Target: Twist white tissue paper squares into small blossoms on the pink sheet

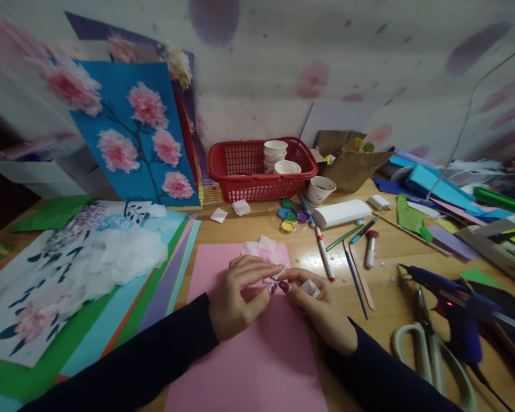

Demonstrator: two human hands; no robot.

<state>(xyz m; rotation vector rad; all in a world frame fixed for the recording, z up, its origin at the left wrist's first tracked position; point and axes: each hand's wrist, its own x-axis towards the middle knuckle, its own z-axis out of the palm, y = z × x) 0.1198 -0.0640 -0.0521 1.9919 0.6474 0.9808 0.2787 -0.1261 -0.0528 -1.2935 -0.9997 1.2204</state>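
Note:
Over a pink sheet [249, 366], my left hand [244, 294] and my right hand [320, 303] meet at the fingertips. Both pinch a small pale tissue piece [278, 273] between thumb and forefinger. A folded white tissue stack [310, 288] is also tucked in the curled fingers of my right hand. Just beyond my left hand, loose tissue squares [266, 244] lie at the sheet's top edge. Two more small piles of tissue squares [241, 207] rest on the wood near the basket.
Behind stands a red basket [257, 189] with paper cups. Paint pots [288, 215], pens and brushes lie right of centre. Scissors [433, 355] and a blue glue gun [459, 320] are at the right. Coloured sheets [154, 297] and a blue flower picture [111, 120] occupy the left.

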